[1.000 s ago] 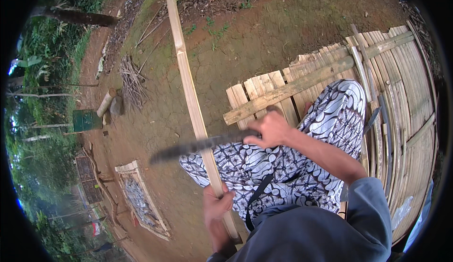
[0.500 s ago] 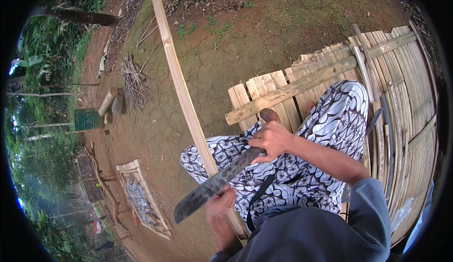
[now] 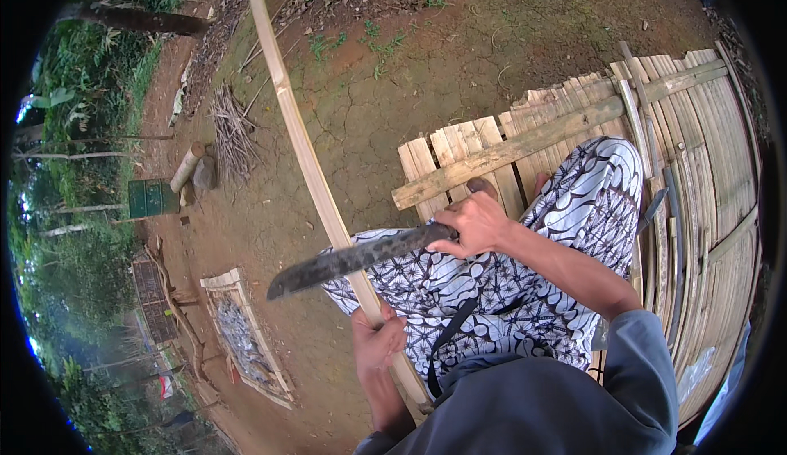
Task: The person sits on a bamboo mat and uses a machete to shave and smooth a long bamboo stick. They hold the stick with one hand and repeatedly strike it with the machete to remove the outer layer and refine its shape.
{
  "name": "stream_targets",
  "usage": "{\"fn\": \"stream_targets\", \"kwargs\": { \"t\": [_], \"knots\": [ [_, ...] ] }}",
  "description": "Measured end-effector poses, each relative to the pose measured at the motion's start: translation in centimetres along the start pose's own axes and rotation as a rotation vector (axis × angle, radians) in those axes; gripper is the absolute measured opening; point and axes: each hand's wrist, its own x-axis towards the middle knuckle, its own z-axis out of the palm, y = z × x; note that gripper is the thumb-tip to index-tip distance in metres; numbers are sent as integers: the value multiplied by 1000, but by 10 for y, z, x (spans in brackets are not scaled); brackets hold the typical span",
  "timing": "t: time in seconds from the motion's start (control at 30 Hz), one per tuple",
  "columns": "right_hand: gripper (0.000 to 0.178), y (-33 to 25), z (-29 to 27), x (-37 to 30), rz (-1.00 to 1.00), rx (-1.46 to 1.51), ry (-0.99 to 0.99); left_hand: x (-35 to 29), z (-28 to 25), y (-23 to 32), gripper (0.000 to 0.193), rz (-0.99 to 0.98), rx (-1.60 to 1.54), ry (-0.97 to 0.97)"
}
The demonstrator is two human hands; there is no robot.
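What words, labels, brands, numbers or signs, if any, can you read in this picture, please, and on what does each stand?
There are none that can be read.
The dark machete blade and the pale bamboo strip show no lettering.
The trousers carry a printed pattern, not words.
The green box-shaped object and the clear plastic are too small or unclear to tell whether they bear any.

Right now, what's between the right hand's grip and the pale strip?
The dark machete: its blade runs from the right hand's grip across the pale strip, patterned cloth beneath. Head view shows it; blade-to-strip contact unclear.
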Motion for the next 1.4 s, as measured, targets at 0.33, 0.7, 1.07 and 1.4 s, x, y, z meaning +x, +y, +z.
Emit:
{"fn": "stream_targets", "kwargs": {
  "t": [0.33, 0.7, 1.07, 1.4],
  "knots": [
    [58, 1, -3, 5, -6, 21, 88, -2, -9, -1, 27, -23, 1, -83],
    [53, -2, -5, 3, 77, 16, -37, -2, -11, -6, 26, -60, -97, -67],
    [62, 9, -9, 8, 92, 57, 11, -8, -7, -16, 27, -106, -92, -175],
    [61, 20, -8, 10, 213, 23, 110, -11, -4, -15, 27, -123, -272, -299]
  ]
}}
